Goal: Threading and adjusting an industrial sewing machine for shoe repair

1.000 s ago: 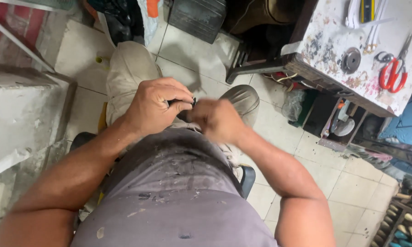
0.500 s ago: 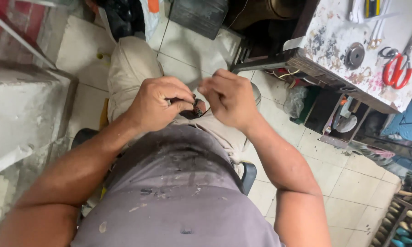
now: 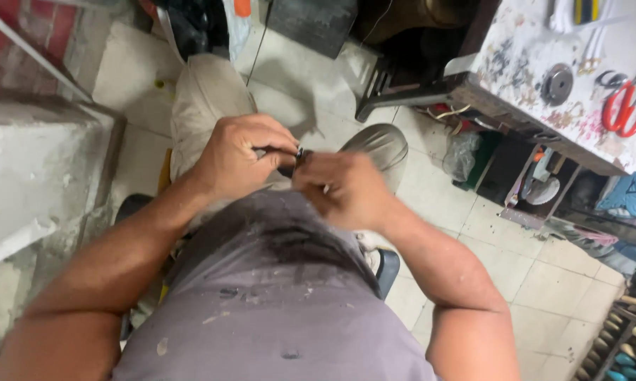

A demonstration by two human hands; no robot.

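Note:
Both my hands meet over my lap, in front of my grey shirt. My left hand (image 3: pixel 237 155) is curled around a small dark object with a metal tip (image 3: pixel 300 153), pinched between thumb and fingers. My right hand (image 3: pixel 342 189) presses against the same small object from the right, its fingers bent and blurred. Most of the object is hidden by my fingers, so its kind is unclear. My knees in beige trousers (image 3: pixel 205 106) show beyond the hands.
A paint-stained workbench (image 3: pixel 529 63) stands at the upper right with red-handled scissors (image 3: pixel 625 106) and a round metal disc (image 3: pixel 558 83) on it. A concrete ledge (image 3: pixel 28 176) lies to the left. Tiled floor (image 3: pixel 543 275), clutter under the bench, a dark stool edge (image 3: pixel 387 268).
My right hand has dropped from a raised position back down to the object beside my left hand. My left hand has stayed almost in place.

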